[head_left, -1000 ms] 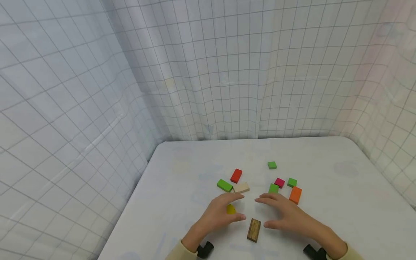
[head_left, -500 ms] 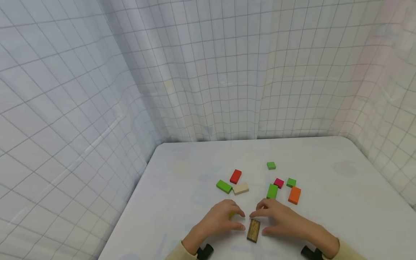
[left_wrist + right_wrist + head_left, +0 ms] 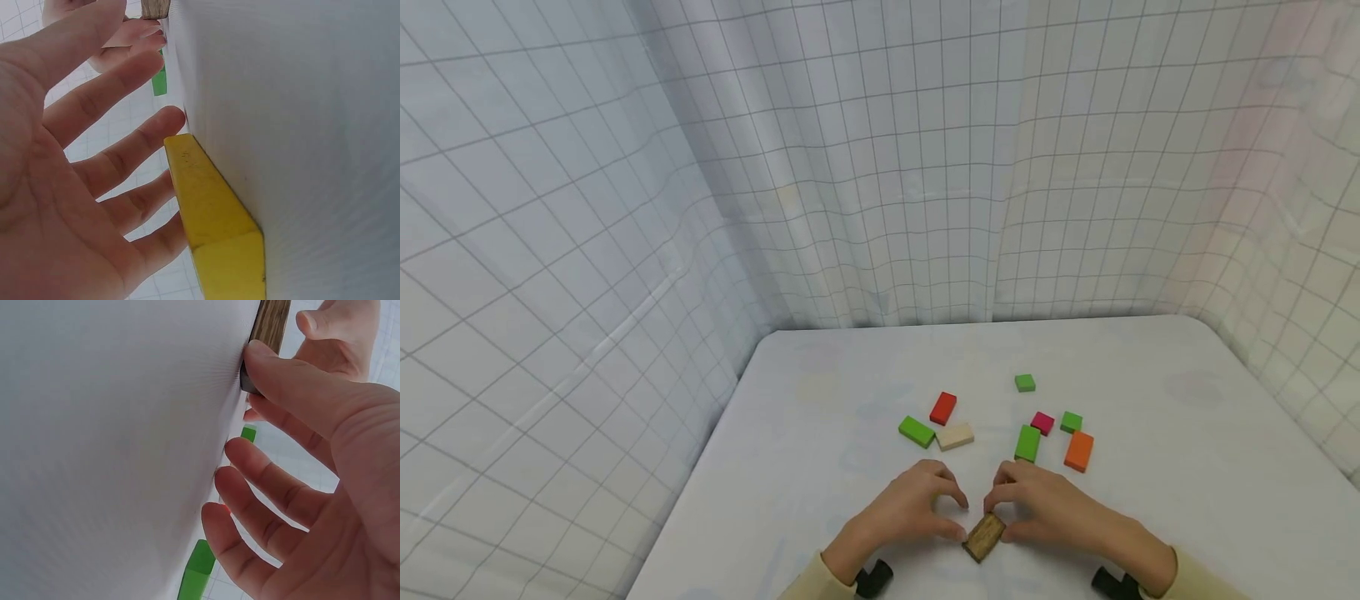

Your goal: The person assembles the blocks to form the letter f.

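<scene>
Turned clockwise from where it lay half a second ago, the wooden block [image 3: 983, 537] now slants, its far end swung to the right, and my right grip [image 3: 1045, 504] has closed in on it. Its thumb and index finger pinch the block at its far right corner, the other fingers loosely bent and spread. My left grip [image 3: 912, 504] stands apart, fingers gently curved round nothing; its thumb tip comes right up to the block's left edge, though I can't tell whether it truly presses. The block lies flat on the counter [image 3: 812, 500], between my two thumbs.

I judge it light and stiff, hard to harm, with bare wood giving decent friction; being low, it may skid or spin if I push from one side only. The long sides, near the middle, look the best place to take hold.

It is a small oblong, brown with darker grain streaks, crisp-edged, and dark on the end nearest my right thumb. Beside my left fingers sits a yellow block [image 3: 215, 212]; a green block [image 3: 1027, 443] lies just beyond my right knuckles.
</scene>
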